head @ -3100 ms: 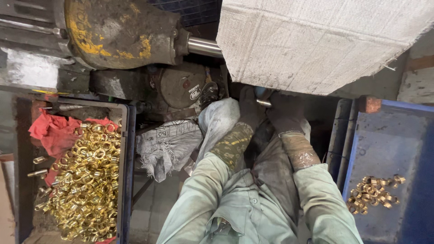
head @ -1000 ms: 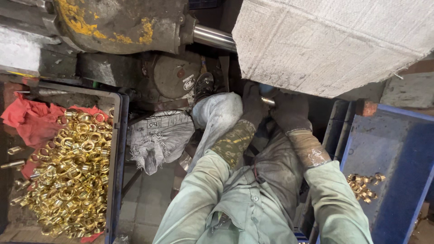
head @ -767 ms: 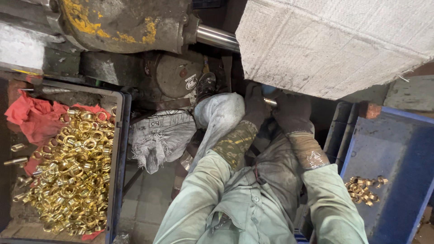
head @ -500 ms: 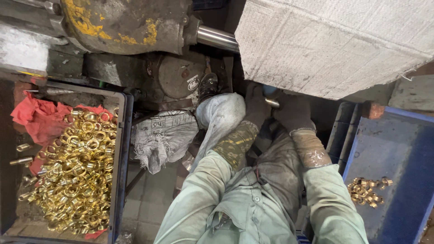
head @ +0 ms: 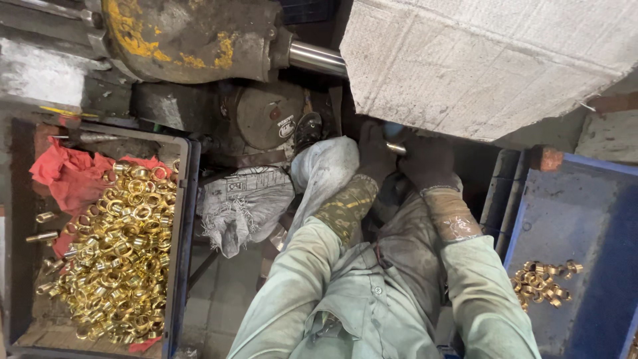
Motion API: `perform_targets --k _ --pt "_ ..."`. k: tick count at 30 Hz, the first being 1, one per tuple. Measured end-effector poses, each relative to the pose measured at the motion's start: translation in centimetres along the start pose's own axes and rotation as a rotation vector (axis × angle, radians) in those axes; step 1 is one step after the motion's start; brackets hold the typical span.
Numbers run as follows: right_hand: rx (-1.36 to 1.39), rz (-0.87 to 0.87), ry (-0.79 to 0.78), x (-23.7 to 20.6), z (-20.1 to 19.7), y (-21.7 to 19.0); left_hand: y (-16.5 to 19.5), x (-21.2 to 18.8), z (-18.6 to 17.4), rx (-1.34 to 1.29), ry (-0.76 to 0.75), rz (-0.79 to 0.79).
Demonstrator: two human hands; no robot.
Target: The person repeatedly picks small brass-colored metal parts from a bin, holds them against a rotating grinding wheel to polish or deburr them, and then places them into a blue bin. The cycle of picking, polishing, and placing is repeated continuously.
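Both my hands wear dark gloves and meet under the edge of a white cloth-covered slab (head: 492,60). My left hand (head: 373,156) rests beside a grey cloth bundle (head: 322,169), and its fingers are partly hidden. Closed in a fist, my right hand (head: 428,163) has a small shiny metal piece (head: 396,147) sticking out toward the left hand. My green sleeves, with worn cuffs, run down to my lap.
A dark tray (head: 181,219) on the left holds several brass rings (head: 116,256) and a red rag (head: 63,176). On the right, a blue tray (head: 571,213) has a few brass rings (head: 541,282). A yellow-stained machine housing (head: 193,33) and a steel shaft (head: 318,58) lie ahead.
Only the view has shifted slightly. Both hands stay together in the same spot under the slab's edge.
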State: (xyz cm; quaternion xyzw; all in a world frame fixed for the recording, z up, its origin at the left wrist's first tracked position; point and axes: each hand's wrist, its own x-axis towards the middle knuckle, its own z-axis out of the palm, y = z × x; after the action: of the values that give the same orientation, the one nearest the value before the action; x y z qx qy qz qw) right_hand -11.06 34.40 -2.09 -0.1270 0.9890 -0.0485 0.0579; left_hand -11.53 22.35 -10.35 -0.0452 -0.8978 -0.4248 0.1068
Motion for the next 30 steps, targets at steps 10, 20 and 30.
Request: perform_targets --k 10,20,30 --pt "0.08 0.079 0.021 -2.7 -2.6 -2.7 1.2 -0.8 -1.8 -0.099 0.128 -0.035" --pt "1.214 0.284 -0.41 -15.9 -9.6 -9.1 1.0 -5.3 -11.9 -0.433 -0.293 0.64" --pt "1.544 0.379 -0.42 -18.8 -12.3 -12.5 4.7 -5.1 -16.4 -0.87 -0.753 0.575"
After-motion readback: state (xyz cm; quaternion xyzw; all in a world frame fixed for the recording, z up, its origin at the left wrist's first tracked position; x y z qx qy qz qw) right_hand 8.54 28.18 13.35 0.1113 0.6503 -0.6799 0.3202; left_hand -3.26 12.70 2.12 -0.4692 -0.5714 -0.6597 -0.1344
